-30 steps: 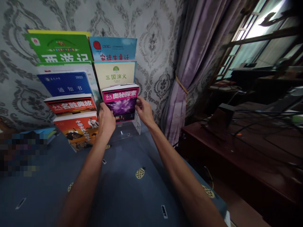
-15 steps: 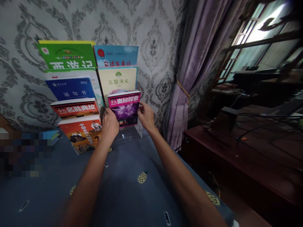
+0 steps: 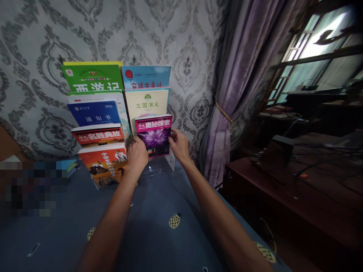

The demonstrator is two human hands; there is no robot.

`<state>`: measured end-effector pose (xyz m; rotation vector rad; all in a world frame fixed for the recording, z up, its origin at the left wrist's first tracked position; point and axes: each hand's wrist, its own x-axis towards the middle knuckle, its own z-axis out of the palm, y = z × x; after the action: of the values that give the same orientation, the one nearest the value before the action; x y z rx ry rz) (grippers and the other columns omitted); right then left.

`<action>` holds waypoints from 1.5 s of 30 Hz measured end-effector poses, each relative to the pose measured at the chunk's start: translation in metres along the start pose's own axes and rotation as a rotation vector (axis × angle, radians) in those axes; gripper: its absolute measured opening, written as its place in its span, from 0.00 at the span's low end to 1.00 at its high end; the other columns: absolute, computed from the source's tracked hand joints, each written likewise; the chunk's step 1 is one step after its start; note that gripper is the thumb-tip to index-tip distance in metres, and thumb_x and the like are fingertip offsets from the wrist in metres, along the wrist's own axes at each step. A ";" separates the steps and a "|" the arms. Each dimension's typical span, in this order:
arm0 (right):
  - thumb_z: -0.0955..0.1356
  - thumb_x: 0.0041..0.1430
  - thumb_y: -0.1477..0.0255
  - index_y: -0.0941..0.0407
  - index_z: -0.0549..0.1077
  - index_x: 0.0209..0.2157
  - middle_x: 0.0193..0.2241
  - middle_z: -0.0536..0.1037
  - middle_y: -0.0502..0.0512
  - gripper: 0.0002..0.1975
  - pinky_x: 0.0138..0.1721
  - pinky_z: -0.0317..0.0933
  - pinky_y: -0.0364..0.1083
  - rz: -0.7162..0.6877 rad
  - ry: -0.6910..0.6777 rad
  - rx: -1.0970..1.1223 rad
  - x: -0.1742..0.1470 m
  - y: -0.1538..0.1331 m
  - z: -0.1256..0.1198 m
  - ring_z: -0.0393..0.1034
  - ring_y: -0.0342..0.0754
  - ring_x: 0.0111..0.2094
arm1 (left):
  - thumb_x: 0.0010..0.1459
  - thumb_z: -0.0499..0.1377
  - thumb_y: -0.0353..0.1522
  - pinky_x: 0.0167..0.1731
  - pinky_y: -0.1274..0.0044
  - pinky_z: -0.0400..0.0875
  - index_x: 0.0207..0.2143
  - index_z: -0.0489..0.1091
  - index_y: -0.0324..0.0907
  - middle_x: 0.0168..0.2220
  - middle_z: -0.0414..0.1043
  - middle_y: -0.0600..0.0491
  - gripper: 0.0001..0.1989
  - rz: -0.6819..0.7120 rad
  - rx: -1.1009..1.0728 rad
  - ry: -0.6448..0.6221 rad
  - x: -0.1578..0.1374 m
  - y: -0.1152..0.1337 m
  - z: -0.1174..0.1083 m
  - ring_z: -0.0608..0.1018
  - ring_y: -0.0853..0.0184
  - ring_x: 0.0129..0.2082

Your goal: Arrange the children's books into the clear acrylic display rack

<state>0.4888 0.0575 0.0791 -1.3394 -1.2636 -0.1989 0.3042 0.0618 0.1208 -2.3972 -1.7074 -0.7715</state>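
Note:
A pink and purple book stands in the right column of a clear tiered book rack, on its lower tier. My left hand grips the book's left edge and my right hand grips its right edge. Behind it stand a cream book and a light blue book. The left column holds a green book, a blue book, a red book and an orange book. The rack's front right slot below the pink book shows no book.
The rack stands on a blue cloth with pineapple prints, against patterned grey wallpaper. A purple curtain hangs to the right. A dark wooden desk with cables sits beyond the table's right edge. Flat books lie at the left.
The view has shifted, so the rack sits lower and further right in the picture. Both hands have stayed on the pink book's edges, and the book appears seated slightly deeper in its slot.

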 end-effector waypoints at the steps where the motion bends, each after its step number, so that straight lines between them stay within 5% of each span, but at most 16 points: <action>1: 0.64 0.53 0.76 0.57 0.75 0.49 0.37 0.80 0.60 0.20 0.43 0.68 0.54 0.002 -0.005 -0.003 0.000 0.000 0.000 0.74 0.54 0.37 | 0.64 0.56 0.25 0.46 0.67 0.76 0.54 0.61 0.26 0.43 0.78 0.31 0.18 -0.003 0.002 -0.005 0.000 0.000 0.000 0.81 0.51 0.49; 14: 0.62 0.51 0.76 0.55 0.74 0.35 0.34 0.79 0.59 0.11 0.42 0.66 0.53 0.042 0.012 -0.166 -0.005 -0.002 0.000 0.73 0.55 0.37 | 0.63 0.53 0.24 0.43 0.67 0.75 0.60 0.55 0.20 0.42 0.79 0.29 0.25 0.006 0.046 -0.047 0.004 0.003 -0.007 0.82 0.49 0.45; 21: 0.63 0.55 0.72 0.57 0.70 0.41 0.34 0.77 0.58 0.11 0.39 0.65 0.51 0.090 0.163 -0.183 -0.011 -0.030 0.003 0.71 0.53 0.34 | 0.63 0.54 0.26 0.43 0.69 0.76 0.60 0.57 0.22 0.41 0.79 0.30 0.24 -0.011 0.030 -0.043 0.005 0.004 -0.007 0.83 0.51 0.45; 26: 0.62 0.60 0.75 0.53 0.73 0.42 0.36 0.80 0.57 0.10 0.42 0.65 0.50 -0.203 -0.215 -0.189 -0.021 -0.052 0.015 0.73 0.53 0.38 | 0.64 0.51 0.25 0.42 0.68 0.77 0.60 0.55 0.20 0.42 0.79 0.29 0.24 0.016 0.007 -0.036 0.005 0.000 -0.005 0.83 0.51 0.44; 30: 0.61 0.62 0.78 0.53 0.72 0.48 0.44 0.81 0.57 0.16 0.45 0.66 0.51 -0.238 -0.436 -0.202 -0.026 -0.050 0.024 0.74 0.54 0.44 | 0.64 0.49 0.23 0.41 0.70 0.77 0.61 0.56 0.20 0.43 0.78 0.30 0.24 0.045 -0.003 -0.035 0.000 -0.001 -0.003 0.83 0.53 0.43; 37: 0.60 0.65 0.76 0.52 0.72 0.51 0.45 0.81 0.56 0.16 0.47 0.65 0.51 -0.203 -0.438 -0.183 -0.027 -0.040 0.027 0.75 0.53 0.45 | 0.65 0.43 0.20 0.55 0.62 0.72 0.67 0.51 0.26 0.65 0.60 0.29 0.28 0.201 0.092 0.034 -0.050 -0.007 0.018 0.66 0.50 0.64; 45: 0.61 0.64 0.74 0.51 0.73 0.51 0.40 0.82 0.55 0.16 0.43 0.65 0.50 -0.190 -0.443 -0.154 -0.025 -0.039 0.026 0.75 0.52 0.41 | 0.63 0.45 0.20 0.61 0.56 0.64 0.64 0.59 0.28 0.68 0.55 0.32 0.27 0.439 0.109 -0.071 -0.084 -0.018 0.062 0.58 0.50 0.69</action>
<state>0.4357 0.0526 0.0767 -1.4418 -1.7814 -0.1370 0.2888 0.0188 0.0250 -2.6045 -1.1360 -0.5180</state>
